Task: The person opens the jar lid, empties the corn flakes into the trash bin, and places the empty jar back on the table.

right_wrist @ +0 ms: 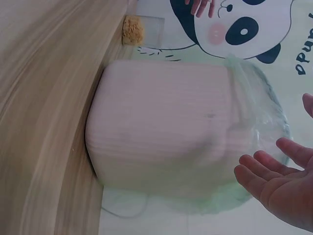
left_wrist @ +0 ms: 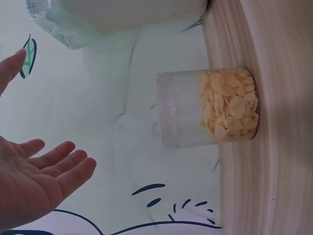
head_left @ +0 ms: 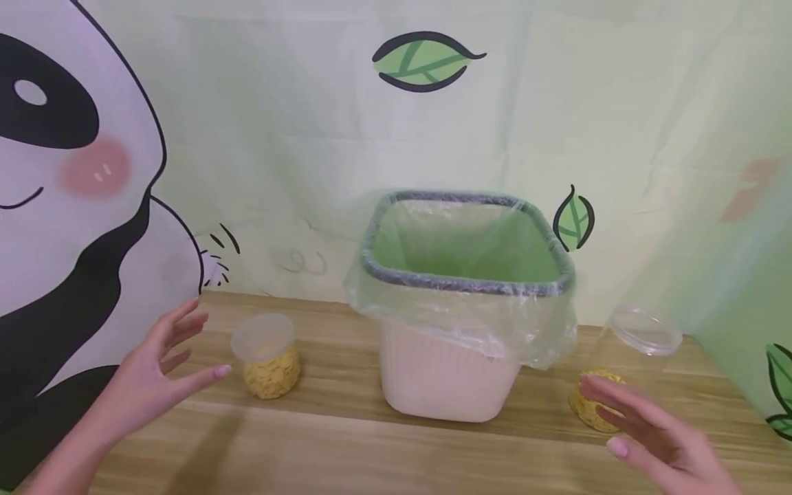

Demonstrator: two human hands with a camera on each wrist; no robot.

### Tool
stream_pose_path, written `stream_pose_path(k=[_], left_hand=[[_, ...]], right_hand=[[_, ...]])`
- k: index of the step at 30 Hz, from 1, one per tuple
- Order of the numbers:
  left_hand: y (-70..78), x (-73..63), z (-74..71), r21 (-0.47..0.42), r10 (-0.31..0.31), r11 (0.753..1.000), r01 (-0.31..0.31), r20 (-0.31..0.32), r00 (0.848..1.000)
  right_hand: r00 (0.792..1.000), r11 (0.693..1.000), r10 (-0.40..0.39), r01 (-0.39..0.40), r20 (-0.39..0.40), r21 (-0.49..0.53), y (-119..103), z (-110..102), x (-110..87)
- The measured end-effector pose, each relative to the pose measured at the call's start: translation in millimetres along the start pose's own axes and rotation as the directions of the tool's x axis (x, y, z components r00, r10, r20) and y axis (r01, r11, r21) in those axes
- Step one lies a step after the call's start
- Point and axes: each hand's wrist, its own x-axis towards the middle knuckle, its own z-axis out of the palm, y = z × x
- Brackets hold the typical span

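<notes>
My left hand (head_left: 155,378) hovers beside a clear lidded jar (head_left: 267,354), thumb and fingers spread apart and holding nothing. Yellow flakes (left_wrist: 232,105) fill roughly the lower half of that jar, which stands upright on the table. On the other side, my right hand (head_left: 665,440) is held in the air with loosely bent fingers and nothing in its grasp. A taller clear jar (head_left: 643,335) stands just beyond it, partly hidden by the fingers, with yellow flakes at its bottom. Between the jars is a pale ribbed trash bin (head_left: 445,378).
A translucent green bag (head_left: 476,323) lines the bin and hangs over its outside, under a grey rim ring (head_left: 464,282). All stand on a wood-grain table (head_left: 322,447). Behind rises a pale green backdrop (head_left: 278,103) printed with a panda and leaves.
</notes>
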Motion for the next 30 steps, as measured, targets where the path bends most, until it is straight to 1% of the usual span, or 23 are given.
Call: stream_pose_path(k=[3, 7, 8, 10, 14, 15, 17, 21, 23, 26, 30], left_hand=[[-3.1, -2.5, 1.9, -0.002, -0.002, 1.000, 0.002, 0.002, 1.000], [-7.8, -6.0, 4.2, -0.015, -0.006, 1.000, 0.006, 0.004, 1.000], [-8.7, -6.7, 4.7, -0.023, -0.009, 1.000, 0.009, 0.010, 1.000], [-10.6, -7.5, 6.4, -0.026, -0.012, 1.000, 0.012, 0.019, 1.000], [-13.9, -8.6, 9.8, -0.026, -0.012, 1.000, 0.013, 0.032, 0.999], [-14.9, -9.0, 10.9, -0.023, -0.011, 1.000, 0.012, 0.031, 0.999], [-16.8, -9.7, 12.6, -0.024, -0.012, 1.000, 0.013, 0.033, 0.999], [-21.0, -9.4, 16.3, -0.042, -0.015, 0.999, 0.017, 0.042, 0.999], [-23.0, -9.1, 17.7, -0.054, -0.022, 0.998, 0.025, 0.049, 0.999], [-25.2, -9.3, 19.6, -0.056, -0.045, 0.997, 0.049, 0.064, 0.997], [-27.6, -10.1, 22.6, -0.041, -0.075, 0.996, 0.078, 0.074, 0.994]], right_hand=[[1.000, 0.998, -0.023, 0.022, 0.017, 0.051, 0.4, 7.3, 4.2], [0.999, 0.997, -0.025, 0.023, 0.030, 0.072, 1.3, 16.4, 8.8], [0.999, 0.998, -0.021, 0.019, 0.033, 0.061, 1.5, 18.5, 9.7], [0.999, 1.000, 0.021, -0.022, 0.039, 0.019, 0.3, 21.5, 11.0], [0.998, 1.000, 0.011, -0.011, 0.064, -0.013, 0.7, 28.2, 14.2], [0.998, 1.000, 0.011, -0.010, 0.069, -0.009, 0.7, 30.1, 15.3], [0.997, 1.000, -0.014, 0.014, 0.081, 0.006, 1.3, 34.0, 17.5], [0.996, 1.000, -0.014, 0.012, 0.092, 0.014, -0.5, 42.2, 23.5], [0.995, 1.000, -0.025, 0.024, 0.098, 0.015, -1.6, 46.9, 27.1], [0.994, 1.000, -0.029, 0.028, 0.108, 0.009, -4.4, 54.6, 32.8], [0.993, 1.000, -0.007, 0.005, 0.120, 0.018, -7.7, 65.0, 41.1]])
